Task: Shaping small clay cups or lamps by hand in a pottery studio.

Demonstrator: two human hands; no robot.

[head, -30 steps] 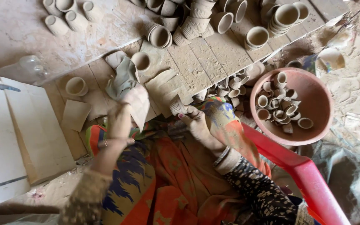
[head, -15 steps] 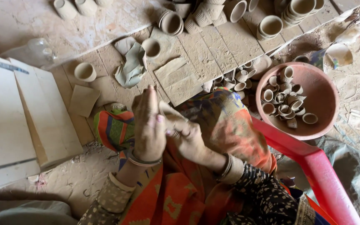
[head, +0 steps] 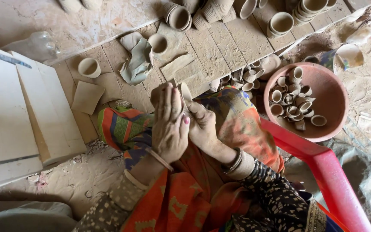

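Above my lap both hands press together around a small clay cup (head: 186, 93), whose pale rim shows between the fingertips. My left hand (head: 169, 126) lies flat over the cup's left side, fingers pointing away from me. My right hand (head: 202, 127) cups it from the right. My knees are covered by orange and striped cloth (head: 121, 126). A red-brown basin (head: 334, 95) with several small clay cups stands to the right of my hands.
A grey rag (head: 137, 64) and single clay cups (head: 88, 67) lie on the dusty brick floor ahead. More cups (head: 281, 22) stand stacked at the top. White boards (head: 9, 116) lie at the left. A red plastic frame (head: 323, 167) runs along my right.
My left hand has come back from the rag on the floor and my right hand from the cups by my knee. They have met over my lap around a clay cup.
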